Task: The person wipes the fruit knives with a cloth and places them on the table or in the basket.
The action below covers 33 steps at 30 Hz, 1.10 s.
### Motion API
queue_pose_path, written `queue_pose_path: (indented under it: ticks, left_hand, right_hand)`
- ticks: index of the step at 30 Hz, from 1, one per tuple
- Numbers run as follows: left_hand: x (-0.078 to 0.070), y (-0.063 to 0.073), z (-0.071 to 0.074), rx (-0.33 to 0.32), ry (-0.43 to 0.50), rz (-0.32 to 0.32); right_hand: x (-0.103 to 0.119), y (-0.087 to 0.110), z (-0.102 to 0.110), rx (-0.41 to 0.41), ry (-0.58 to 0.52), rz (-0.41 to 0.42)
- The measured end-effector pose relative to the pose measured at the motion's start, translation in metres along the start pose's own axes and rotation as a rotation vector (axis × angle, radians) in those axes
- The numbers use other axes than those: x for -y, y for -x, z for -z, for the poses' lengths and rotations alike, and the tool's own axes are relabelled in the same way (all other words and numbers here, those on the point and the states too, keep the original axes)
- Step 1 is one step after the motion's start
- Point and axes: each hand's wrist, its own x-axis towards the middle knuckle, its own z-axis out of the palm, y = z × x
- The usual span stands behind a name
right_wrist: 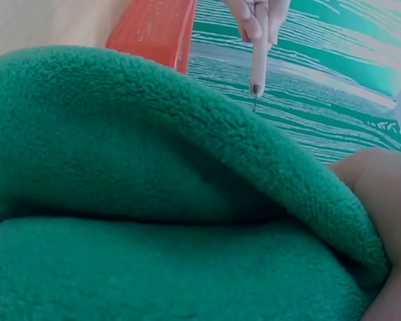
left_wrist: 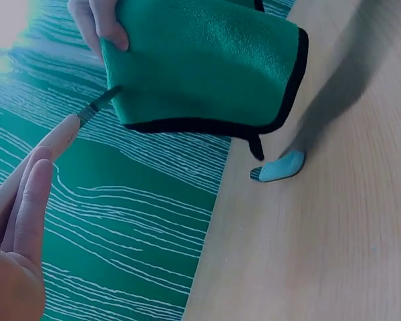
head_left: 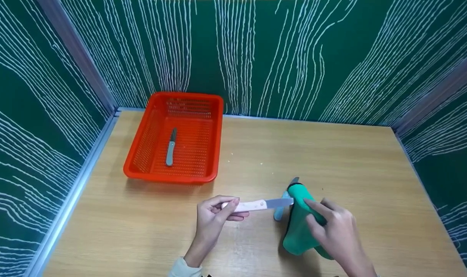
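My left hand (head_left: 214, 219) grips a knife by its pale pinkish handle (head_left: 251, 206), thumb on top. The blade (head_left: 278, 202) points right, and its tip overlaps the green cloth (head_left: 301, 234) in the head view. My right hand (head_left: 335, 229) holds that plush, black-edged cloth, folded over and hanging down, with fingers near the blade tip. In the left wrist view the blade end (left_wrist: 105, 98) meets the cloth's edge. On the table, partly hidden by the cloth, lies another knife with a light blue handle (head_left: 279, 212).
A red plastic basket (head_left: 172, 178) stands at the back left of the wooden table (head_left: 333, 154). Inside it lies a knife with a grey-blue handle (head_left: 170, 154). Green panels (head_left: 272, 57) with white wavy lines enclose the back and sides. Small white specks dot the tabletop.
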Motion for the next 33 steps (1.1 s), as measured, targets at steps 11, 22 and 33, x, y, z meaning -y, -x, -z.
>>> queue_pose_path:
  ticks: [11, 22, 33]
  left_hand:
    - [0.004, -0.001, 0.001, 0.029, 0.01, -0.028]
    - [0.002, 0.0, -0.002, 0.023, 0.004, 0.019]
    - [0.002, 0.0, -0.005, 0.05, 0.01, -0.002]
  right_hand:
    - [0.003, -0.003, 0.013, -0.105, -0.08, 0.001]
    - [0.025, -0.005, 0.013, -0.139, -0.169, 0.079]
    - [0.047, -0.005, -0.004, -0.036, -0.18, 0.132]
